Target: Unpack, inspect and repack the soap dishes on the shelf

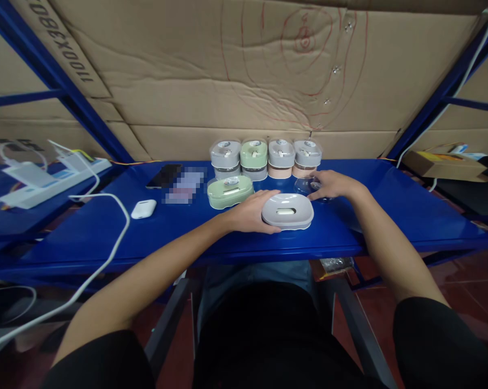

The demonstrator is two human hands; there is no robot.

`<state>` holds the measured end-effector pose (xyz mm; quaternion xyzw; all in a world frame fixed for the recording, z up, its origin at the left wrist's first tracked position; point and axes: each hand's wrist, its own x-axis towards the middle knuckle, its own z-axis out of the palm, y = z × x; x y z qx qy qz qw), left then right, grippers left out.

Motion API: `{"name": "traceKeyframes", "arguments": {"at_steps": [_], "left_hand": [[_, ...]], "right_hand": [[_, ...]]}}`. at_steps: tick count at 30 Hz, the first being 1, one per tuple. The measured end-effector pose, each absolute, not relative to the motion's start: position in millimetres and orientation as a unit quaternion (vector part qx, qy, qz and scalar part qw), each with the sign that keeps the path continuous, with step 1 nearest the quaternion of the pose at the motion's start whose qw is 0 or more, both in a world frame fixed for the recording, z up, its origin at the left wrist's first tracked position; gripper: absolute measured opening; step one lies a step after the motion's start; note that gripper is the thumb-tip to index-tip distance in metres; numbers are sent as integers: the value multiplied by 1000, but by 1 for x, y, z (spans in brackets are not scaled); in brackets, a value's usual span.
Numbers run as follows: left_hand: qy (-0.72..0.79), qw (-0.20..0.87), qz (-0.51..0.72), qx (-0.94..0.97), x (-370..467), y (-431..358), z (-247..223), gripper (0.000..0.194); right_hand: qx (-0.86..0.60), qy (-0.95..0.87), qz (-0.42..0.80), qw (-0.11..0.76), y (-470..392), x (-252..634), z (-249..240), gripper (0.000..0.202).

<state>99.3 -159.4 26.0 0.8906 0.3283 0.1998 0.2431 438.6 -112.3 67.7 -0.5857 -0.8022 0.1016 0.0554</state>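
My left hand (pixel 254 212) is wrapped round the left end of a grey oval plastic box (pixel 288 208) near the table's front edge. The box lies flat, with a long slot in its top that shows something pale. Behind its right end is a clear plastic cover (pixel 303 187), and the fingers of my right hand (pixel 328 185) close on its right side. A green oval box (pixel 230 190) with a clear cover and a label sits just left of my left hand, apart from the grey one.
Covered grey and green boxes (pixel 254 156) stand stacked in a row at the back. On the left lie a dark phone (pixel 165 176), a white earbud case (pixel 144 208), a white cable (pixel 122 237) and a power strip (pixel 53 183). Cardboard (pixel 187 65) walls the rear.
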Motion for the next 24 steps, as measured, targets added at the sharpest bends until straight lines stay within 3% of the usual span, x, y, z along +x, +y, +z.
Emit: {"name": "traceKeyframes", "arguments": {"at_steps": [11,24], "left_hand": [[319,342,234,852,103,-156,24,104],[326,385,243,828,99,-159,32,94]], "right_hand": [[-605,-792,87,17,-112,436,68,92],[-598,-793,106,46,-113,435,68,80]]}}
